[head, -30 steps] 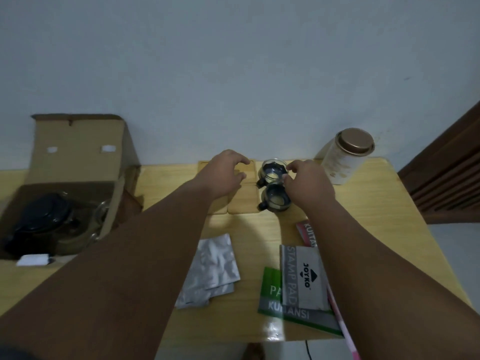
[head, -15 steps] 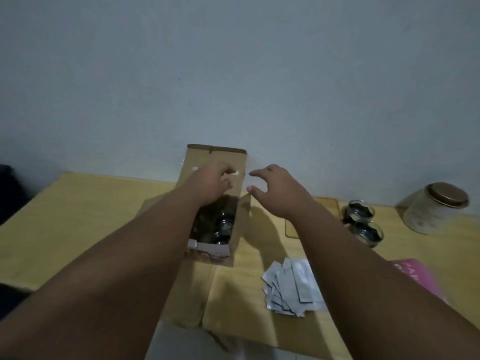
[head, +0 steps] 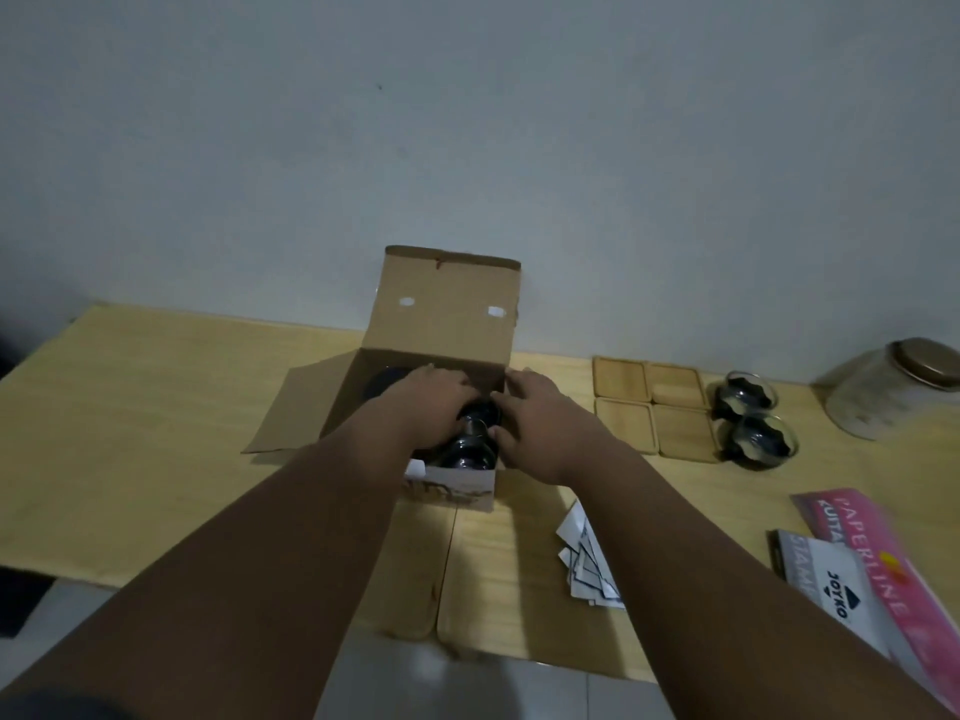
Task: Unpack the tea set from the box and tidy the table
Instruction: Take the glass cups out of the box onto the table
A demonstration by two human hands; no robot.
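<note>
Two hands in the open cardboard box [head: 447,314], centre frame.
Foil sachets [head: 587,563] lie nearest on the counter [head: 156,433]. Beyond them the left hand [head: 441,402] and right hand [head: 540,423] flank a dark glass piece [head: 470,444] inside the box; whether either grip closes on it cannot be told. Farther right sit wooden coasters [head: 649,407] and two glass cups [head: 758,439].

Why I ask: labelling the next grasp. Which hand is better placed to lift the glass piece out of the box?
Probably left: the left hand is inside the box, fingers at the glass piece; the right hand straddles the box wall, only its thumb inside.
</note>
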